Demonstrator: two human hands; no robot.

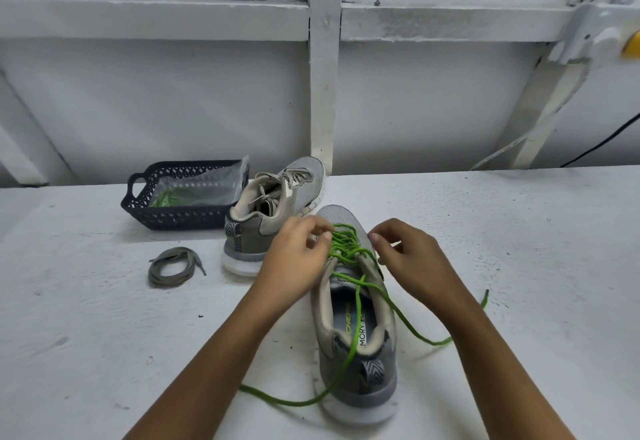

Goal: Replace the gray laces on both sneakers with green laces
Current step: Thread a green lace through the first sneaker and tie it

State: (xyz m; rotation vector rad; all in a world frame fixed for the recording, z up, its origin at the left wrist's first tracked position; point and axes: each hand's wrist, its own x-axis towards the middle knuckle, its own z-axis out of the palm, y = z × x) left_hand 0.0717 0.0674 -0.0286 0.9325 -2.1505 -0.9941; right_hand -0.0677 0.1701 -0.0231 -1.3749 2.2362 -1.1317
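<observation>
Head view: a gray sneaker (pixel 356 335) sits at the centre of the frame on a white table (pixel 104 335). Its long axis runs up the picture, with the toe toward the top and the heel toward the lower edge. A green lace (pixel 346 249) crosses its upper eyelets, just above the centre. The left hand (pixel 298 256) comes in from the left side of the tongue, fingers curled and pinching a strand at the crossings. The right hand (pixel 405 252) sits just beside the opposite eyelet row with its fingers bent inward. Its own knuckles hide the fingertips, so I cannot tell whether it holds a strand or only hovers.

Both free ends of the lace lie below the hands. One drops through the shoe's opening and trails out toward the lower left, on the left arm's side. The other swings right and shows again past the right forearm. Judging by this, tightening means pulling down-frame along the shoe's axis, each hand taking the end on its own side.

A second sneaker (pixel 277 197) stands above and left of the first, its heel toward the camera, with pale laces in it. A coiled gray lace (pixel 173 266) lies on the table at centre left. A dark basket (pixel 166 211) in the upper left holds a clear bag (pixel 194 190) with something green inside.
</observation>
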